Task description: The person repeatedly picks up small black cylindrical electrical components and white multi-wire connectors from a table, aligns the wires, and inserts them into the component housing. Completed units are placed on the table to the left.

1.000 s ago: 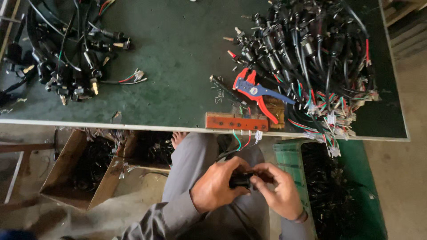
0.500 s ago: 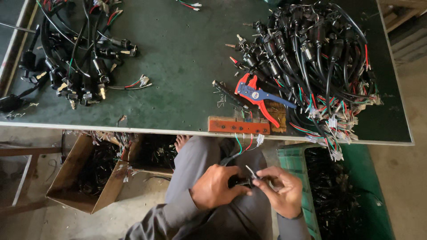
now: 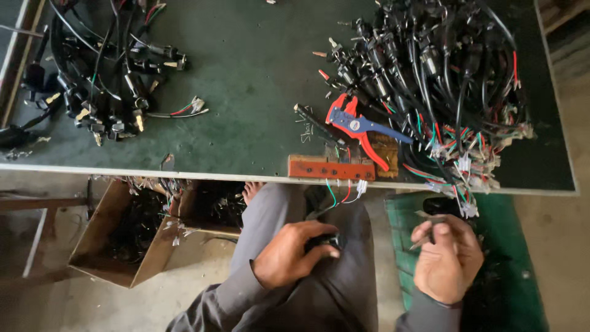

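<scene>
Resting on the lap below the bench (image 3: 246, 80) edge, the left hand (image 3: 289, 258) is curled round a small black connector (image 3: 326, 241), whose wires run up to the edge. The right hand (image 3: 447, 261), well apart, pinches a thin metal piece (image 3: 424, 215). An open brown cardboard box (image 3: 132, 237) of black parts sits on the floor at left. A red-and-blue wire stripper (image 3: 359, 126) lies beside the tangled harness pile (image 3: 436, 80); the green middle of the bench is open.
</scene>
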